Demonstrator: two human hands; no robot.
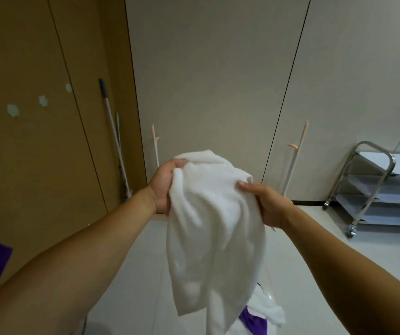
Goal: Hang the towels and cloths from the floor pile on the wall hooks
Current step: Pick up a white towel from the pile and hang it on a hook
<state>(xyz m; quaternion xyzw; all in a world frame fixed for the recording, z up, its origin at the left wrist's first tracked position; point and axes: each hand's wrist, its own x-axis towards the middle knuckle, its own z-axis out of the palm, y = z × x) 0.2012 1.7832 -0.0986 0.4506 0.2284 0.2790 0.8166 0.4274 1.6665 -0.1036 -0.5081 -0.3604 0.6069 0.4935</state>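
A soft white terry towel [213, 226] hangs bunched between both hands, drooping in loose folds above the heap of white and purple cloths [264, 315] on the floor. The left hand [164, 187] clutches a fistful near the top; the right hand [266, 204] pinches the other side, thumb on top. It looks light and limp, so I'd gather one edge to catch on the small pale wall hooks [43, 100].
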